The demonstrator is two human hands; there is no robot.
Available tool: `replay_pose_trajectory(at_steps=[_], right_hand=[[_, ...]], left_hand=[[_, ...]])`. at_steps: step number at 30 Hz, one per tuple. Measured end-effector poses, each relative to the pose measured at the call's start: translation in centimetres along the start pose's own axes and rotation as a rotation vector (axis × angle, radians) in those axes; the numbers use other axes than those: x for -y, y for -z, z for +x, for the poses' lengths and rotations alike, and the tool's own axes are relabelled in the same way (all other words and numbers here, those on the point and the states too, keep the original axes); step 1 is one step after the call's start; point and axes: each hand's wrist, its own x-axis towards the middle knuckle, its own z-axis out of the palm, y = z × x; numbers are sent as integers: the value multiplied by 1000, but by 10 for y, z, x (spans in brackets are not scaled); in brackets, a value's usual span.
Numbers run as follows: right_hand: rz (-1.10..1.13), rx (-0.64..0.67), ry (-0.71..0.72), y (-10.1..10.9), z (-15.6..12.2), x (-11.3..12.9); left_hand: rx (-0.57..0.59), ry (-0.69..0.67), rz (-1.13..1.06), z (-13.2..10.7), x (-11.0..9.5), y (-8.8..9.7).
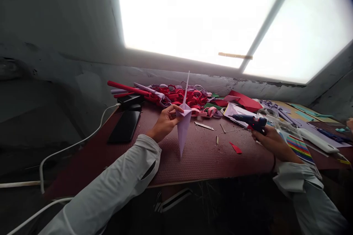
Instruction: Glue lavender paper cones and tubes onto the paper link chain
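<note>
My left hand (165, 123) pinches a folded lilac paper piece (184, 130) near its middle, above the table. One long point of the paper hangs down, and a thin one rises upward. To the right, my right hand (271, 141) is wrapped round the handle of a dark blue glue gun (249, 120). Its nozzle faces left, toward the paper but well apart from it. Behind the paper lies a heap of red, pink and lilac paper chains (190, 97).
On the dark red table (193, 165) lie a black phone (124, 126), a cutter blade (204, 126) and a red paper scrap (235, 148). A white cable (74, 143) runs along the left side. Red folded paper (244, 101) and a white tool (318, 140) lie at right.
</note>
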Motion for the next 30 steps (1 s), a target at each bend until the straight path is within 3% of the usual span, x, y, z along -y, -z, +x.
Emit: replay_pose_trajectory(at_steps=[3, 6, 12, 18, 26, 30], right_hand=[[339, 125, -50, -18, 20, 43], [516, 178, 0, -41, 44, 77], [735, 292, 114, -91, 88, 113], [816, 249, 117, -123, 95, 122], [737, 143, -12, -124, 91, 116], [671, 161, -66, -125, 90, 112]], left_hand=[[39, 21, 9, -1, 2, -1], [45, 40, 26, -2, 3, 0], [12, 24, 33, -2, 6, 4], [17, 24, 34, 0, 11, 4], [28, 14, 77, 1, 13, 4], [48, 28, 87, 0, 14, 3]])
